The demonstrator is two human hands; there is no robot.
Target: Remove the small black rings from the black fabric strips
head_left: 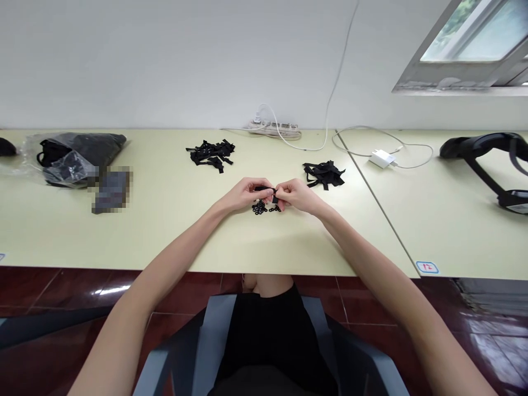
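Note:
My left hand (252,193) and my right hand (295,194) meet over the middle of the table. Between them is a short black strap (264,188), with the fingers of both hands pinched on it. Whether a small ring sits on the strap is hidden by my fingertips. Just below the hands lies a small heap of black rings or buckles (259,208). A loose pile of black straps (210,154) rests to the upper left of my left hand. Another pile of black straps (324,175) is to the upper right of my right hand.
A plastic bag (82,157) with black items and a blurred dark object (110,191) lie at left. Against the wall is a power strip (275,130). A white charger (383,158) with its cable and a black headset (487,159) are on the right-hand table.

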